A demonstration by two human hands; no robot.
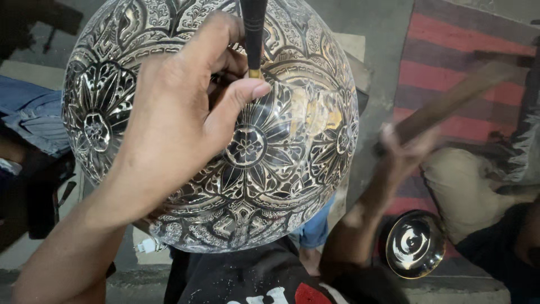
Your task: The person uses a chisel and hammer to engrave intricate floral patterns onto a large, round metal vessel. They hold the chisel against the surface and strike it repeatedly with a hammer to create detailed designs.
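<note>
A large round metal bowl [292, 141], turned bottom up and engraved all over with dark floral patterns, fills the middle of the head view. My left hand [180, 112] rests on its top and pinches a thin dark chisel [253, 34] upright, tip against the metal. My right hand [402, 147] is blurred at the right of the bowl and grips a wooden hammer handle [450, 101] that slants up to the right; its head is not clearly seen.
A small shiny metal bowl [415, 243] lies on the floor at lower right. A red and dark striped rug [450, 67] covers the floor at the right. Blue cloth [31, 115] lies at the left, a beige cushion [467, 191] at the right.
</note>
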